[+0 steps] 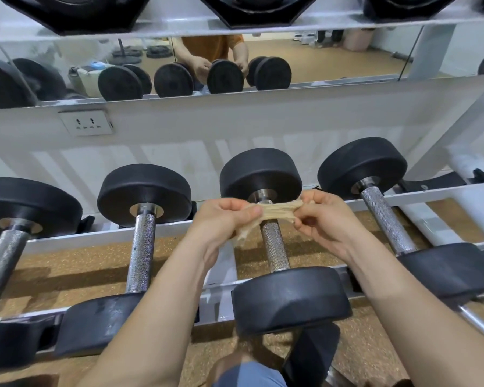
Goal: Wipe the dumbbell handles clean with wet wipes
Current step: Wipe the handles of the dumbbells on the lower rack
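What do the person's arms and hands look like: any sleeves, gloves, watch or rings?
The left hand and right hand are ungloved, with no rings visible. The arms behind them are bare to the frame edge: no sleeves, watch or bracelet. The mirror shows an orange short-sleeved top.

We see the left hand (224,219) and the right hand (322,216) each pinching one end of a beige wipe (274,212), pulled taut across the far end of a knurled handle (274,247). Its dumbbell (291,297) lies on a white rack (56,241), with neighbouring dumbbells (141,247) to its left and right. Far behind, a mirror (333,60) runs above a wall socket (87,122) at the left.
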A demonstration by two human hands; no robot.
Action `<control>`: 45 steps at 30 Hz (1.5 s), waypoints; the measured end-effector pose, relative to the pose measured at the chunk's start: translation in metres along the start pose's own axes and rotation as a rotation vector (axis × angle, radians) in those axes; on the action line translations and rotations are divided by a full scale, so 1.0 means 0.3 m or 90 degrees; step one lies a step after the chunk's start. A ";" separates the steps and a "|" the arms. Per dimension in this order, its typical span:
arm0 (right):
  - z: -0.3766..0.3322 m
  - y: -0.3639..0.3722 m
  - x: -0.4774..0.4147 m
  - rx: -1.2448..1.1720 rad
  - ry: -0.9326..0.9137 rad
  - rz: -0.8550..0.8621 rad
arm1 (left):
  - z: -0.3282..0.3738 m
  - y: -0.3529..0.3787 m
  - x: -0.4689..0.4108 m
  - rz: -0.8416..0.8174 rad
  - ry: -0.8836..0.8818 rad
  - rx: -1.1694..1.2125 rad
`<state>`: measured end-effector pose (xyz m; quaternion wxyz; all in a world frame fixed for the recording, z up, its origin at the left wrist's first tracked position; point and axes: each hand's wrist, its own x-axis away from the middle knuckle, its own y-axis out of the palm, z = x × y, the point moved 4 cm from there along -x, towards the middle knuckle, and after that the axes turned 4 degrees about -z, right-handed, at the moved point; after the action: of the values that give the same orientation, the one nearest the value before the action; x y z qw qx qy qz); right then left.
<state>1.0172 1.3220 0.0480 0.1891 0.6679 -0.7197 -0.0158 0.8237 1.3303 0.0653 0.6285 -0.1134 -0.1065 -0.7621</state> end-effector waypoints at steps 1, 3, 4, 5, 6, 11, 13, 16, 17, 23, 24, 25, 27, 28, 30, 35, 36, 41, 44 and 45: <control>0.001 0.001 0.001 -0.014 -0.005 -0.035 | 0.009 -0.001 0.001 -0.013 0.012 0.044; 0.002 0.004 0.006 0.024 -0.024 -0.111 | 0.019 0.007 0.004 -0.025 0.030 0.124; 0.002 0.007 0.012 0.049 -0.026 -0.156 | 0.022 0.011 0.003 -0.016 0.036 0.134; 0.000 0.009 0.022 0.061 -0.019 -0.197 | 0.023 0.016 0.001 0.002 0.047 0.120; -0.005 0.005 0.030 0.054 -0.006 -0.224 | 0.024 0.020 -0.003 0.028 0.064 0.079; -0.019 -0.033 0.018 -0.170 0.037 -0.054 | 0.020 0.025 -0.032 0.148 0.190 -0.210; 0.003 -0.044 0.003 -0.163 0.043 0.073 | 0.009 0.032 -0.029 0.176 0.211 -0.290; 0.048 -0.046 -0.017 0.014 0.088 0.173 | -0.007 0.039 -0.022 0.230 0.206 -0.345; 0.054 -0.049 -0.016 0.060 0.094 0.193 | -0.009 0.040 -0.018 0.247 0.195 -0.363; -0.041 -0.018 0.053 0.372 -0.019 0.249 | 0.003 0.029 -0.008 0.305 0.186 -0.397; -0.039 0.029 0.055 0.374 0.015 0.162 | 0.007 0.026 -0.004 0.317 0.197 -0.407; -0.034 0.081 0.050 0.390 0.054 0.080 | 0.012 0.024 -0.001 0.325 0.207 -0.406; -0.028 0.168 0.014 0.525 0.079 -0.012 | 0.012 0.022 0.000 0.297 0.198 -0.371; -0.032 0.197 -0.009 0.616 0.071 -0.012 | 0.005 0.021 0.000 0.261 0.184 -0.349; -0.054 0.238 -0.025 0.759 0.052 0.016 | -0.019 0.026 0.007 0.174 0.146 -0.310; -0.044 0.221 0.086 1.030 0.002 -0.028 | -0.105 0.050 0.044 0.073 0.084 -0.230; -0.042 0.218 0.106 1.081 -0.029 -0.024 | -0.115 0.058 0.050 0.055 0.078 -0.205; -0.082 0.216 0.068 1.062 -0.174 0.099 | -0.095 0.064 0.034 0.096 0.076 -0.129; -0.072 0.198 0.067 1.012 -0.316 -0.001 | -0.070 0.053 0.042 0.134 0.107 -0.139; -0.058 0.196 0.069 0.964 -0.345 -0.095 | -0.068 0.042 0.051 0.147 0.116 -0.156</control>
<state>0.9654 1.3124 0.0856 -0.4972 0.6342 -0.5091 0.3024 0.8325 1.3075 0.0509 0.7001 -0.1312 0.0585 -0.6994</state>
